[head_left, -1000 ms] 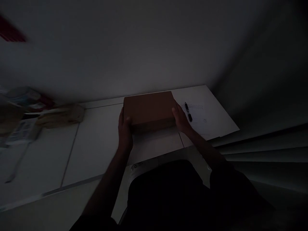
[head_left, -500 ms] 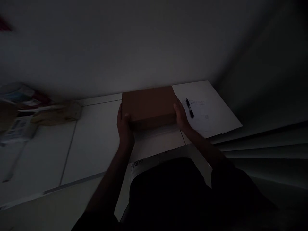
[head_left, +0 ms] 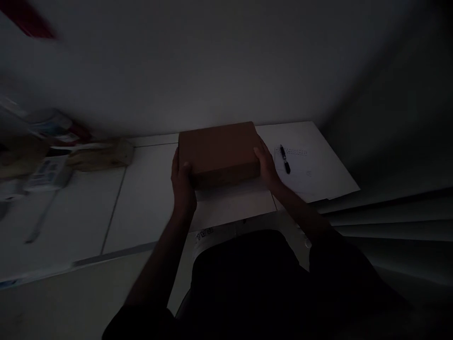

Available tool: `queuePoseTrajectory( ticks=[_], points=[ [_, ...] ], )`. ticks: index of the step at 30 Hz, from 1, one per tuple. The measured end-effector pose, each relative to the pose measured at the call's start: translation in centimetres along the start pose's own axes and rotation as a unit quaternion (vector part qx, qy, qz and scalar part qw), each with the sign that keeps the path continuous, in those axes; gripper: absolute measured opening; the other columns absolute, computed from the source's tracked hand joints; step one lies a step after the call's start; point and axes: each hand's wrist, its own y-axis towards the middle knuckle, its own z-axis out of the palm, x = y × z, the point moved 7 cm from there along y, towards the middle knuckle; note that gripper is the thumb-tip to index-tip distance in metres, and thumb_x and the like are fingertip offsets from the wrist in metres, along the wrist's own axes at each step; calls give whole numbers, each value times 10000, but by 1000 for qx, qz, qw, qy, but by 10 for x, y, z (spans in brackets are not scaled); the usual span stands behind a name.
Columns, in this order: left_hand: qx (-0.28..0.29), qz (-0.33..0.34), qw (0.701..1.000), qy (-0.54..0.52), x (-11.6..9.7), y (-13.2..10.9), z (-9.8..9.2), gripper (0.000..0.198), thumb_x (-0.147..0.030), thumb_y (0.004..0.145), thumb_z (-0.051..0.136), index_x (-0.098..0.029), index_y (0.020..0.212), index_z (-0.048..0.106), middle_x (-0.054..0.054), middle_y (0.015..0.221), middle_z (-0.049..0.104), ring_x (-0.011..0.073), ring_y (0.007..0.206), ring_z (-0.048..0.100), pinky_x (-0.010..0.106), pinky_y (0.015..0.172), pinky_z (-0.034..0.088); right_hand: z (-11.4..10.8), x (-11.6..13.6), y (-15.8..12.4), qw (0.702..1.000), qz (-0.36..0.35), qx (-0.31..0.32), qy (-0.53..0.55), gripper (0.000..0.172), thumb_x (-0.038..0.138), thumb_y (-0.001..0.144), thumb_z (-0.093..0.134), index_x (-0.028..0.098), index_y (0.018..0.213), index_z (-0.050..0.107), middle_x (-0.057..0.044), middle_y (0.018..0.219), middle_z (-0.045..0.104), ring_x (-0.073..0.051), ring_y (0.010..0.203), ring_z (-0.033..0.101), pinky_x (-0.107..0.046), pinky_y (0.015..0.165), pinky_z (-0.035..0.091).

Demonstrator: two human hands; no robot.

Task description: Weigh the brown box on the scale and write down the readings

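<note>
Between my two hands is a closed brown cardboard box (head_left: 219,148), its top facing up. My left hand (head_left: 183,184) grips its left side, with the thumb at the near corner and the fingers along the side. On the opposite side my right hand (head_left: 267,165) presses against the box, thumb on the near right edge. The box is over the white table (head_left: 233,205); in the dim light I cannot tell whether it touches the surface. Right of it lies a sheet of paper (head_left: 297,179) with a black pen (head_left: 285,159) on top.
On the table's left side are a brown package (head_left: 101,156), a white box with dark print (head_left: 47,172) and a blurred jar-like container (head_left: 56,127). A wall (head_left: 212,61) stands behind the table. Something red (head_left: 30,19) shows at the upper left.
The view has swung slightly left, so the items on the left appear further into the picture. Both hands keep their hold on the box, which looks slightly higher in view.
</note>
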Motion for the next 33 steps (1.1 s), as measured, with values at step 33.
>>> queuePoseTrajectory(
  ticks=[33],
  points=[
    [-304,11,951,50,-37,-58,-229,770,-294,703,583,-148,1453,480,88,1467,565,293,1365,516,501,1225,387,254,4,6,952,-7,306,4,825,654,925,429,212,1608,291,-42,1645,356,-231,1529,347,-429,1307,267]
  ],
)
